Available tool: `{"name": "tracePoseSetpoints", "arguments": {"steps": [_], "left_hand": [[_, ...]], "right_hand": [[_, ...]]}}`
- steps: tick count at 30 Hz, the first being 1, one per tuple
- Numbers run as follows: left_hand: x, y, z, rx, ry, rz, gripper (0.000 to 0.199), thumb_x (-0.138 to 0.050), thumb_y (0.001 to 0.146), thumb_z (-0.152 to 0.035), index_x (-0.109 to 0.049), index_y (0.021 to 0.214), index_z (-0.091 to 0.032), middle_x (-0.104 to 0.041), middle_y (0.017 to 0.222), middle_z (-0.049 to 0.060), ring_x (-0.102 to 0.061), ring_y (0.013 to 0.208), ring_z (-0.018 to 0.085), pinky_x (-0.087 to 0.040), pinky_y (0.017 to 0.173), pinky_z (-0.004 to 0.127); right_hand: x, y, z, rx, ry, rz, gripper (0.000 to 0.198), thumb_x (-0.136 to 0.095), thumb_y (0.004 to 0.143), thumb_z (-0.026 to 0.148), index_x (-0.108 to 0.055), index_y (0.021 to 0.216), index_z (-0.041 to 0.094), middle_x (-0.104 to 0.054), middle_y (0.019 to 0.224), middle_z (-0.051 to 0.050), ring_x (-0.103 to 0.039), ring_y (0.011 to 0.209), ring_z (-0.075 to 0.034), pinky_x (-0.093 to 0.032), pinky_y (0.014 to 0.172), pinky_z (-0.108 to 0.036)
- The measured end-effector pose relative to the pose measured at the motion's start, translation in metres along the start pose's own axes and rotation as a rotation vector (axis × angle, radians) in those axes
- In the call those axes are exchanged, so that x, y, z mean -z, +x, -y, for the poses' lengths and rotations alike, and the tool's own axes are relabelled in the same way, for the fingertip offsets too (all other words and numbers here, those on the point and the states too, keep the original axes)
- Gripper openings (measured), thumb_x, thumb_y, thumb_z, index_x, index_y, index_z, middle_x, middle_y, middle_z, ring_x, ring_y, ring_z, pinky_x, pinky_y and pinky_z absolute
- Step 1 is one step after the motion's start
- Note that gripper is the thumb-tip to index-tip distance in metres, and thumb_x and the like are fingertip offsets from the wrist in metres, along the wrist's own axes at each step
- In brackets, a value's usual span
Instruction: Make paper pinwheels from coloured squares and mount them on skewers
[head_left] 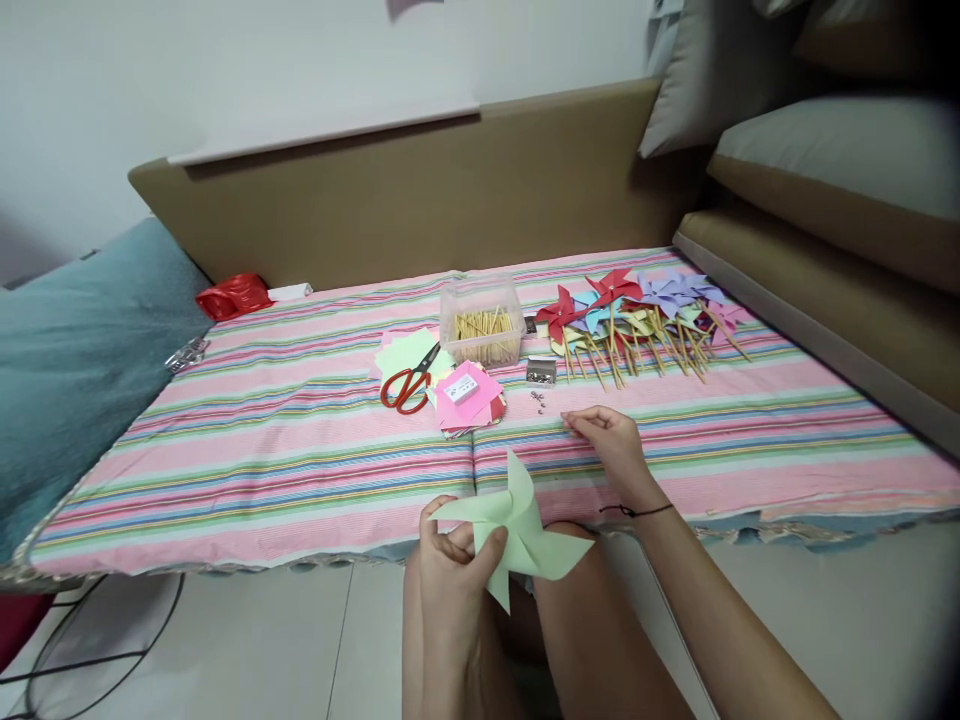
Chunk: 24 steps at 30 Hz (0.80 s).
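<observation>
A light green paper pinwheel (pixel 529 535) is held above my lap by my left hand (pixel 457 570), its thumb pressed near the centre where the folded points meet. My right hand (pixel 611 445) hovers over the striped cloth with thumb and forefinger pinched together. Whatever is between those fingertips is too small to make out. Just left of that hand lie several small metal pins (pixel 538 402) on the cloth. Behind them stands a small open box (pixel 541 373) with more metal pieces inside.
Scissors with red handles (pixel 406 390) lie by stacked coloured paper squares (pixel 476 408) on the striped cloth (pixel 262 440). A clear plastic box (pixel 517 345) holds thin wooden sticks (pixel 484 335). Finished pinwheels (pixel 615 290) on sticks are heaped at the back right. A red plastic bag (pixel 235 297) lies back left.
</observation>
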<state>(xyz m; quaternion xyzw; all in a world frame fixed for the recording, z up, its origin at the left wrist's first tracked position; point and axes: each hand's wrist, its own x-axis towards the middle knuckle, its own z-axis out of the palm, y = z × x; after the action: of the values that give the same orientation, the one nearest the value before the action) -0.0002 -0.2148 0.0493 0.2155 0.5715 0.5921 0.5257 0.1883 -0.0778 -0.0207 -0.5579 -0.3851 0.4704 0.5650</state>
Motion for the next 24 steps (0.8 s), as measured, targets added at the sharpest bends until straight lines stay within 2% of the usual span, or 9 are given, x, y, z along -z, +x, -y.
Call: {"name": "tracePoseSetpoints", "arguments": {"steps": [8, 13, 17, 19, 21, 24], "left_hand": [[-0.014, -0.022, -0.007, -0.107, -0.098, -0.060, 0.071, -0.082, 0.062, -0.020, -0.035, 0.114, -0.023, -0.074, 0.071, 0.003, -0.072, 0.067, 0.020, -0.053, 0.067, 0.029], [-0.018, -0.035, -0.009, -0.151, -0.078, -0.071, 0.067, -0.082, 0.062, -0.020, -0.035, 0.110, -0.023, -0.072, 0.066, 0.000, -0.070, 0.062, 0.018, -0.052, 0.066, 0.028], [-0.022, -0.047, -0.014, -0.194, -0.053, -0.060, 0.063, -0.080, 0.064, -0.017, -0.035, 0.107, -0.024, -0.071, 0.063, -0.002, -0.068, 0.059, 0.015, -0.051, 0.065, 0.025], [-0.025, -0.052, -0.016, -0.212, -0.051, -0.055, 0.060, -0.078, 0.064, -0.016, -0.035, 0.105, -0.024, -0.071, 0.062, -0.002, -0.067, 0.058, 0.014, -0.051, 0.065, 0.024], [-0.026, -0.056, -0.017, -0.225, -0.049, -0.044, 0.060, -0.079, 0.064, -0.017, -0.035, 0.103, -0.024, -0.071, 0.062, -0.002, -0.067, 0.056, 0.014, -0.051, 0.063, 0.024], [-0.028, -0.060, -0.016, -0.249, -0.047, -0.017, 0.061, -0.080, 0.062, -0.019, -0.035, 0.102, -0.024, -0.071, 0.061, -0.002, -0.066, 0.053, 0.014, -0.051, 0.059, 0.023]], "right_hand": [[0.021, -0.077, 0.022, -0.155, 0.226, -0.001, 0.028, -0.082, 0.062, 0.042, -0.070, 0.079, 0.022, -0.073, 0.076, -0.001, -0.068, 0.071, -0.013, -0.058, 0.066, -0.023], [0.038, -0.107, 0.032, -0.179, 0.316, -0.101, 0.027, -0.085, 0.061, 0.038, -0.071, 0.077, 0.023, -0.071, 0.067, 0.000, -0.064, 0.060, -0.010, -0.053, 0.054, -0.017], [0.045, -0.131, 0.061, -0.021, 0.218, -0.280, 0.019, -0.084, 0.062, 0.034, -0.074, 0.072, 0.022, -0.070, 0.062, -0.002, -0.062, 0.053, -0.012, -0.053, 0.050, -0.023], [0.044, -0.148, 0.082, 0.090, 0.162, -0.304, 0.014, -0.082, 0.067, 0.034, -0.075, 0.074, 0.023, -0.072, 0.065, -0.003, -0.065, 0.056, -0.014, -0.055, 0.053, -0.026], [0.039, -0.165, 0.101, 0.200, 0.134, -0.267, 0.010, -0.080, 0.071, 0.031, -0.077, 0.078, 0.025, -0.072, 0.065, -0.002, -0.065, 0.056, -0.015, -0.057, 0.053, -0.028], [0.028, -0.189, 0.121, 0.297, 0.118, -0.103, 0.010, -0.077, 0.075, 0.021, -0.077, 0.083, 0.026, -0.075, 0.070, 0.000, -0.067, 0.057, -0.014, -0.058, 0.057, -0.028]]}}
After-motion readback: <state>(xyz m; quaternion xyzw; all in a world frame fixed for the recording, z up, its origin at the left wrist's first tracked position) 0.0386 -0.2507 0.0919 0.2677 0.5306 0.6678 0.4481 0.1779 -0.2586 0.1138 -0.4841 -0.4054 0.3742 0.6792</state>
